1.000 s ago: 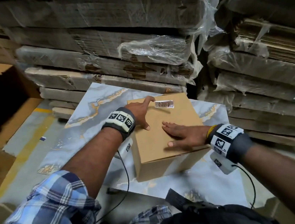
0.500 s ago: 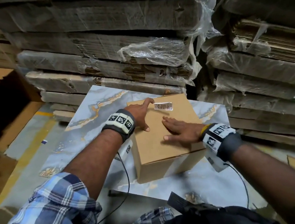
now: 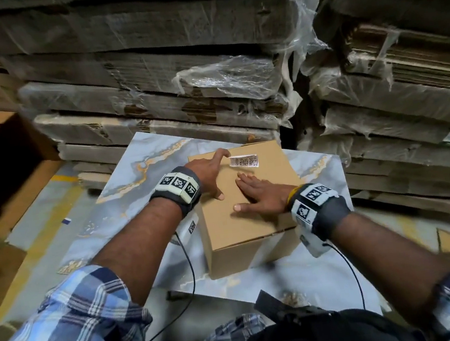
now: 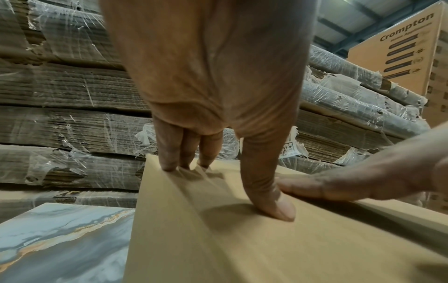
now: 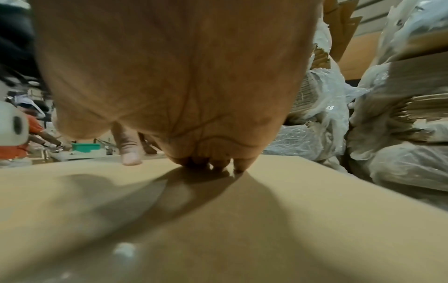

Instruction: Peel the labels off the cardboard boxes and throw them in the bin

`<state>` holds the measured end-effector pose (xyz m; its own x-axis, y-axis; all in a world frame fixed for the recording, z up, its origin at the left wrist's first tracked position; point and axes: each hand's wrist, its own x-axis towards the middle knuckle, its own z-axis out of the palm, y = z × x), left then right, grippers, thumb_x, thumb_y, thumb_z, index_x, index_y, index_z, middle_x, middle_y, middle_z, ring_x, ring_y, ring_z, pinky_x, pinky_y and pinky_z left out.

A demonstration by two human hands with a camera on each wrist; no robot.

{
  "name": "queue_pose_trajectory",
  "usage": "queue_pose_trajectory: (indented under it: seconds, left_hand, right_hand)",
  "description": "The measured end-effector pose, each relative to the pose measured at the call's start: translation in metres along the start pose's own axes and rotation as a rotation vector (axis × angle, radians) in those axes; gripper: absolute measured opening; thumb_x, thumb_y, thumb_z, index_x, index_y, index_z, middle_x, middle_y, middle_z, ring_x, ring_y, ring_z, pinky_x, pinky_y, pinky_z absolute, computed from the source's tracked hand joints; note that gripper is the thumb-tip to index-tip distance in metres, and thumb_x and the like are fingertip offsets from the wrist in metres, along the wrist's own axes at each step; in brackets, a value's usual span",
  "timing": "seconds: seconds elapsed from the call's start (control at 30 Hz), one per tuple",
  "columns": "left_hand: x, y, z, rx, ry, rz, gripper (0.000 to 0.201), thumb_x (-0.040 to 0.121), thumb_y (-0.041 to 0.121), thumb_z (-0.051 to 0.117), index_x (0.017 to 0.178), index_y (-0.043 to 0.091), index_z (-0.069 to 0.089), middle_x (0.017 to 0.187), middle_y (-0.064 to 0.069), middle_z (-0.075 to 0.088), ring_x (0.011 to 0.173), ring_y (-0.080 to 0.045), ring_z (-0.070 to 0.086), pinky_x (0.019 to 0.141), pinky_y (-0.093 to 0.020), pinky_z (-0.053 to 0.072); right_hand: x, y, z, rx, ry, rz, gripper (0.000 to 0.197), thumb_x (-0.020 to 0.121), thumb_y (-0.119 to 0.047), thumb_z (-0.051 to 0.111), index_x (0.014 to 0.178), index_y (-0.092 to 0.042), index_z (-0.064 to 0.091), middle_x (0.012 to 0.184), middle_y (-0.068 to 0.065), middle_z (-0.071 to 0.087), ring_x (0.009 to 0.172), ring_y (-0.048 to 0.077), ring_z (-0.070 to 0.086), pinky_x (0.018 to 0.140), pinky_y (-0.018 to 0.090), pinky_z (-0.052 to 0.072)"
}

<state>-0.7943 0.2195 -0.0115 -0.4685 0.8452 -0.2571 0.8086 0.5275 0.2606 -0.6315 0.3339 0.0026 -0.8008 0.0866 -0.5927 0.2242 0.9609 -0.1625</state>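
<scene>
We lay our right hand (image 3: 261,197) flat, fingers straight, on the cardboard box (image 3: 241,222) on the table (image 3: 134,181). Our left hand (image 3: 207,172) rests fingertips at its far-left corner, index reaching the label (image 3: 244,161) stuck there.

Ahead of you rise stacks of flattened cardboard (image 3: 148,66) under torn plastic wrap (image 3: 229,76). A marble-patterned slab (image 3: 140,180) lies near you. A large open carton (image 3: 4,157) stands left, and a Crompton carton (image 4: 407,47) far right.
</scene>
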Motion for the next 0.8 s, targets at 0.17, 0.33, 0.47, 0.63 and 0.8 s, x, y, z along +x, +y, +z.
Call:
queue_pose_trajectory:
  seconds: [0.17,0.33,0.47,0.63,0.8]
  left_hand:
    - [-0.001,-0.002,0.002,0.004,0.012,0.008,0.104,0.066,0.039,0.089,0.139,0.032,0.015,0.074,0.003,0.053,0.077,-0.025,0.056,0.068,-0.033,0.044]
    - [-0.001,-0.005,0.000,-0.015,0.007,-0.007,0.102,0.067,0.040,0.089,0.138,0.034,0.015,0.080,0.000,0.061,0.079,-0.026,0.060,0.068,-0.034,0.046]
    - [-0.001,0.000,-0.002,-0.004,0.001,-0.003,0.105,0.067,0.039,0.089,0.139,0.034,0.014,0.087,-0.002,0.062,0.082,-0.027,0.059,0.070,-0.034,0.045]
    - [-0.003,-0.001,0.000,0.002,0.015,0.007,0.103,0.067,0.040,0.089,0.139,0.032,0.015,0.074,0.003,0.055,0.081,-0.027,0.060,0.067,-0.032,0.043]
    - [-0.003,-0.003,0.000,-0.013,0.010,-0.004,0.101,0.068,0.040,0.088,0.139,0.034,0.015,0.080,0.001,0.059,0.082,-0.026,0.060,0.069,-0.033,0.044]
  right_hand:
    - [-0.022,-0.015,0.027,-0.003,-0.041,-0.136,0.098,0.094,-0.070,0.036,0.158,-0.014,-0.013,0.163,0.005,-0.025,0.152,0.018,-0.016,0.125,0.040,-0.002]
    - [-0.031,0.017,0.020,0.025,-0.061,-0.115,0.090,0.097,-0.067,0.033,0.158,-0.020,-0.013,0.163,-0.003,-0.025,0.152,0.016,-0.015,0.125,0.038,-0.003]
    - [0.002,0.005,0.003,-0.011,0.034,0.007,0.098,0.093,-0.073,0.028,0.157,-0.013,-0.015,0.162,0.009,-0.027,0.152,0.024,-0.016,0.123,0.045,-0.003]
    - [-0.022,-0.012,0.032,-0.061,-0.028,-0.157,0.104,0.089,-0.076,0.033,0.157,-0.013,-0.015,0.162,0.006,-0.027,0.152,0.019,-0.017,0.125,0.041,-0.002]
    - [-0.026,0.019,0.013,-0.026,-0.066,-0.078,0.094,0.094,-0.071,0.032,0.158,-0.020,-0.013,0.163,-0.002,-0.024,0.153,0.015,-0.011,0.125,0.038,-0.002]
